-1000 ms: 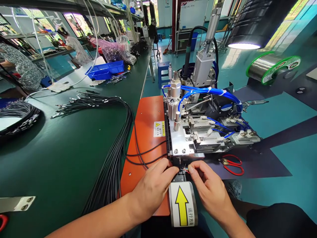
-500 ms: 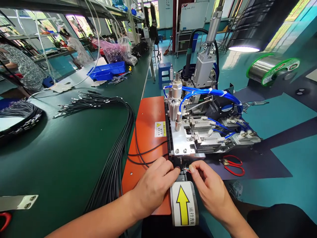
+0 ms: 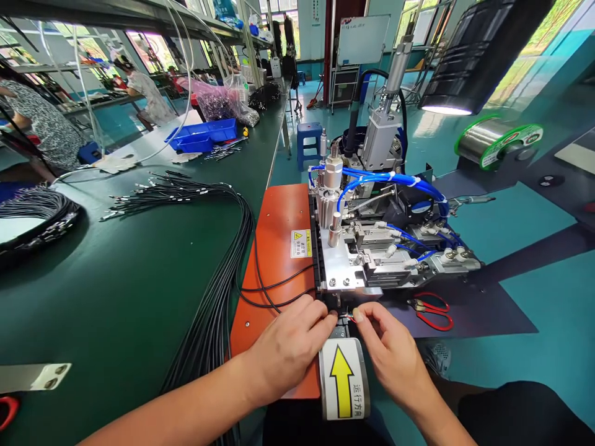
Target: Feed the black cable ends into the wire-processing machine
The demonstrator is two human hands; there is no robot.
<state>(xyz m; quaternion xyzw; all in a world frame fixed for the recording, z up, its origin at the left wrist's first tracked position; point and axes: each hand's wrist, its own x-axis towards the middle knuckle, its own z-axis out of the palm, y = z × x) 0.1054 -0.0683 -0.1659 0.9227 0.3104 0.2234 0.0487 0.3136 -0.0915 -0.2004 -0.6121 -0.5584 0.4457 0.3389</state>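
Note:
Both hands meet at the front of a metal machine [image 3: 344, 266] with blue air tubes. My left hand [image 3: 297, 337] is closed at the near end of a black cable [image 3: 264, 291]; its fingertips hide the part they press on. To its right, my right hand [image 3: 383, 341] pinches thin red and white wires [image 3: 348, 316] between thumb and forefinger. Just below the fingers is a rounded guide with a yellow arrow label [image 3: 343, 381]. From the orange plate [image 3: 283, 217], cables trail back to a thick bundle of black cables [image 3: 218, 279] on the green bench.
Red-handled cutters [image 3: 434, 311] lie right of the machine. A solder spool [image 3: 499, 141] and a black lamp [image 3: 478, 59] stand at the right. On the bench [image 3: 153, 266] are a coiled cable bundle [image 3: 41, 217] and blue bins [image 3: 202, 133]. Two people sit at the far left.
The view has shifted slightly. Both hands stay in nearly the same place at the machine's front, with the wires still pinched on the right.

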